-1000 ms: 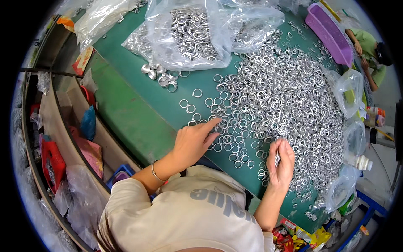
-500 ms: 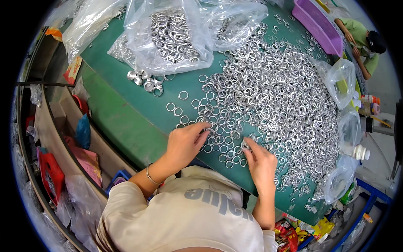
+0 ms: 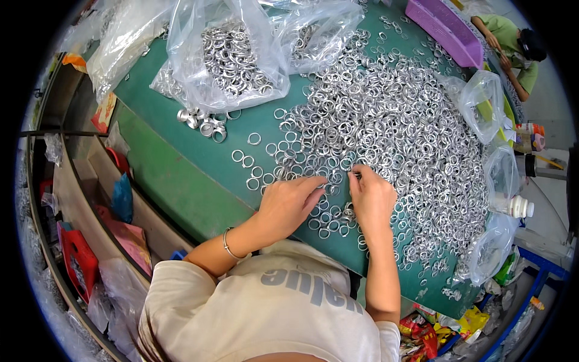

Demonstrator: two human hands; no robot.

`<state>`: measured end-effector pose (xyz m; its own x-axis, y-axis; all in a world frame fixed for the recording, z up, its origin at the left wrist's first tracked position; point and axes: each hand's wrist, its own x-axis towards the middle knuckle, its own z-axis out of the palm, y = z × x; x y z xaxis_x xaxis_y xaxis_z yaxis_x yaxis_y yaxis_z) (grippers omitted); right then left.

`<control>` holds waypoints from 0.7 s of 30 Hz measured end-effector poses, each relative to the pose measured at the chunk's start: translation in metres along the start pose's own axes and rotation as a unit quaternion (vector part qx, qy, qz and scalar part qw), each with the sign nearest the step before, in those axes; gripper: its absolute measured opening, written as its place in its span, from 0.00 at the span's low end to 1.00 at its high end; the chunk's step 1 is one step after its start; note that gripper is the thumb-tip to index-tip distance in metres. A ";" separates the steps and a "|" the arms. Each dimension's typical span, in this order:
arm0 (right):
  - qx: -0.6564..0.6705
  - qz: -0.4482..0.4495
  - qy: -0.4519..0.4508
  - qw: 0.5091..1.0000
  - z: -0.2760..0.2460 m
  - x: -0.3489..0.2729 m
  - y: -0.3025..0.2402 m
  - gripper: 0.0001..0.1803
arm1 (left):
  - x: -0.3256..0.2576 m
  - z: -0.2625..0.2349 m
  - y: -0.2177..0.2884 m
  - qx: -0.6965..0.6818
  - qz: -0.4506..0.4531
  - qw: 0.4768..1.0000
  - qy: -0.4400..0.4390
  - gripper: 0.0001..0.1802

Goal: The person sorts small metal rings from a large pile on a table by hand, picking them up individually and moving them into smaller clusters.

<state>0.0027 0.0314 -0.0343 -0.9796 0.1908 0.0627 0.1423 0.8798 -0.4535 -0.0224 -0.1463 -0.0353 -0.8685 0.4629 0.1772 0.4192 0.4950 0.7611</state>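
A broad heap of small silver metal rings (image 3: 392,114) lies over the green table. At its near left edge, my left hand (image 3: 288,204) reaches over loose rings, palm down. Its thumb and forefinger are stretched out with a small gap between the tips, and I see nothing held there. My right hand (image 3: 372,196) is at the heap's near edge, thumb and forefinger pinched together among the rings. Whatever is in that pinch is too small to make out. Below and between the hands, several rings (image 3: 330,220) lie flat on the green tabletop (image 3: 211,154).
Clear plastic bags of rings (image 3: 232,60) stand at the far left, with wider silver bands (image 3: 206,125) beside them. A purple basket (image 3: 445,30) sits at the far right, near a person in green (image 3: 503,42). Clear bags (image 3: 482,105) and a white bottle (image 3: 520,206) line the right edge.
Both hands have moved farther onto the table, the left also rightward. My right fingertips went from the near loose rings up to the heap's edge. The whole view has shifted slightly.
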 end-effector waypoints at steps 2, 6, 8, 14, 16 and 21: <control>0.147 0.034 -0.013 0.988 -0.005 -0.004 0.007 0.05 | 0.001 0.001 -0.001 0.010 -0.001 1.000 -0.003 0.13; 0.584 0.212 -0.042 0.782 -0.021 -0.022 0.026 0.03 | 0.004 0.006 -0.002 0.017 0.008 1.000 -0.008 0.12; 0.697 0.192 -0.018 0.691 -0.027 -0.022 0.028 0.04 | 0.009 0.010 -0.001 0.031 0.024 0.999 -0.019 0.12; 0.501 0.187 -0.005 0.845 -0.016 -0.009 0.014 0.05 | 0.032 0.009 -0.003 0.157 0.061 0.977 -0.133 0.10; 0.177 0.028 -0.003 0.984 -0.010 -0.002 0.003 0.11 | 0.035 0.010 -0.009 0.160 0.073 0.973 -0.146 0.09; -0.034 -0.114 0.035 0.992 0.006 0.008 0.002 0.10 | 0.036 0.013 -0.012 0.109 0.086 0.983 -0.118 0.07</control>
<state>-0.0063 0.0316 -0.0401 -0.9755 0.0118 0.2196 -0.0697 0.9306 -0.3594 -0.0554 -0.1263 -0.0458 -0.7047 0.6988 0.1230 0.6240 0.5279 0.5762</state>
